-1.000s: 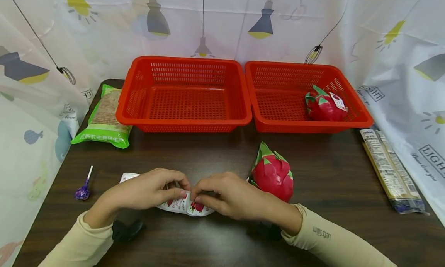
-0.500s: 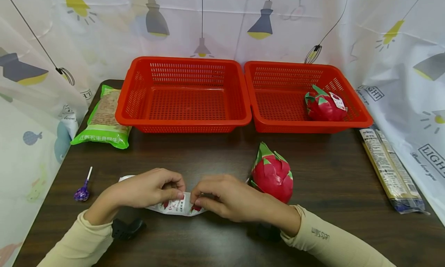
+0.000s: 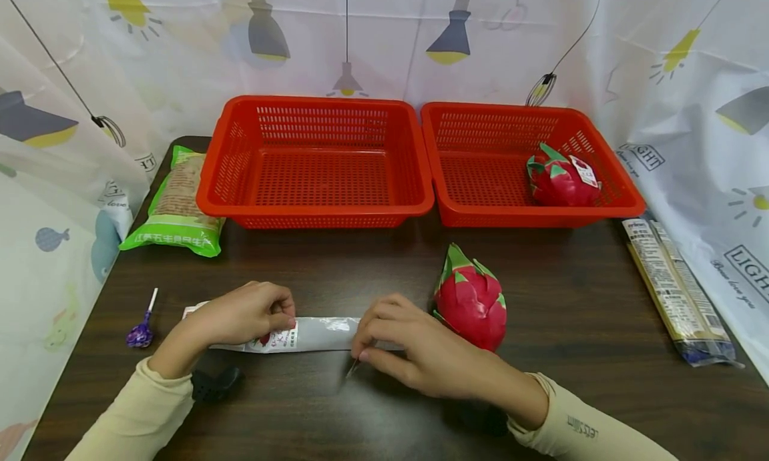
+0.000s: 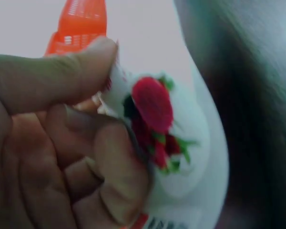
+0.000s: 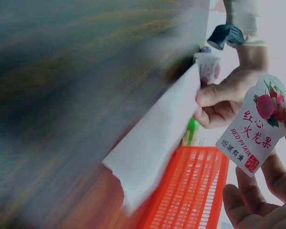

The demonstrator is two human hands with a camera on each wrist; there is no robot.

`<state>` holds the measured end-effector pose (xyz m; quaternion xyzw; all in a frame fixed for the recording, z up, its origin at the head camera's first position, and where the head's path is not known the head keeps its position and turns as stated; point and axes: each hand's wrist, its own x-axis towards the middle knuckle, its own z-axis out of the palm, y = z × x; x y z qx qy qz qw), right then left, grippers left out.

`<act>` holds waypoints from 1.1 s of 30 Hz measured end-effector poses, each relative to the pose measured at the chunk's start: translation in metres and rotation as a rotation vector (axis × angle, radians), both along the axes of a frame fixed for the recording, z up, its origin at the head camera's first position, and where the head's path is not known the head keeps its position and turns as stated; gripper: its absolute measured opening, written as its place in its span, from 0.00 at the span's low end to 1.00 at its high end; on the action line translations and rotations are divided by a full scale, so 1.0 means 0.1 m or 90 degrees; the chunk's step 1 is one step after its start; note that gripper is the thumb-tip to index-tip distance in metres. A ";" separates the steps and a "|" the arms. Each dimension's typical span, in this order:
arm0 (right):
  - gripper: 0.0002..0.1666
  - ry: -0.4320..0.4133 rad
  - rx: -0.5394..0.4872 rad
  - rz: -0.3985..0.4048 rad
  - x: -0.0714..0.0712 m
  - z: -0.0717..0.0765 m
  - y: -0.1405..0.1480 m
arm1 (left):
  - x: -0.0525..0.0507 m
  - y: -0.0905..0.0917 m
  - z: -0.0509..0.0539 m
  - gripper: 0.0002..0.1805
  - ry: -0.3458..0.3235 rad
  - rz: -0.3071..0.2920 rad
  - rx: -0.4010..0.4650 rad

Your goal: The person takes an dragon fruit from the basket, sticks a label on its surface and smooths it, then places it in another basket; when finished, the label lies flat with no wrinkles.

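My left hand [image 3: 249, 314] pinches a white strip of dragon fruit stickers [image 4: 181, 157] on the table, thumb against fingers. Its printed stickers are by that hand; bare backing [image 3: 327, 334] stretches rightward to a torn end, seen in the right wrist view. Between thumb and fingers, my right hand [image 3: 420, 347] holds one loose sticker [image 5: 252, 129], printed with red pitaya and red characters. In the head view that sticker shows only as a thin edge below the fingertips. A red dragon fruit [image 3: 471, 307] with green tips lies just beyond the right hand.
Two red baskets stand side by side at the back; the left basket [image 3: 315, 213] and the right basket [image 3: 541, 214], which holds a labelled dragon fruit [image 3: 561, 181]. A green food bag [image 3: 183, 201] and purple lollipop [image 3: 141, 331] lie left. A long packet [image 3: 679, 287] lies right.
The left hand has drawn the strip leftward, uncovering bare backing. The right hand has shifted slightly right, with a sticker now off the strip in its fingers.
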<state>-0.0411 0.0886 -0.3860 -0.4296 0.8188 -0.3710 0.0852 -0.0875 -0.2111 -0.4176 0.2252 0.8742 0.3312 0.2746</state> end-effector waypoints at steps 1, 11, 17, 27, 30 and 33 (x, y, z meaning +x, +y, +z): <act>0.07 0.002 -0.005 -0.002 0.01 0.00 0.03 | 0.01 0.00 -0.01 0.06 0.011 0.010 -0.019; 0.09 -0.063 -0.099 -0.019 0.10 -0.03 0.36 | 0.08 0.05 -0.13 0.09 0.166 0.075 -0.156; 0.11 -0.106 -0.134 -0.066 0.15 -0.08 0.48 | 0.13 0.11 -0.13 0.10 0.191 0.093 -0.195; 0.10 -0.121 -0.141 -0.188 0.22 -0.11 0.52 | 0.23 0.47 0.13 0.07 0.354 0.074 -0.084; 0.13 -0.117 -0.150 -0.225 0.26 -0.11 0.51 | 0.34 0.71 0.25 0.12 0.355 0.030 0.058; 0.15 -0.107 -0.172 -0.242 0.28 -0.12 0.50 | 0.43 0.93 0.32 0.14 0.346 -0.021 0.162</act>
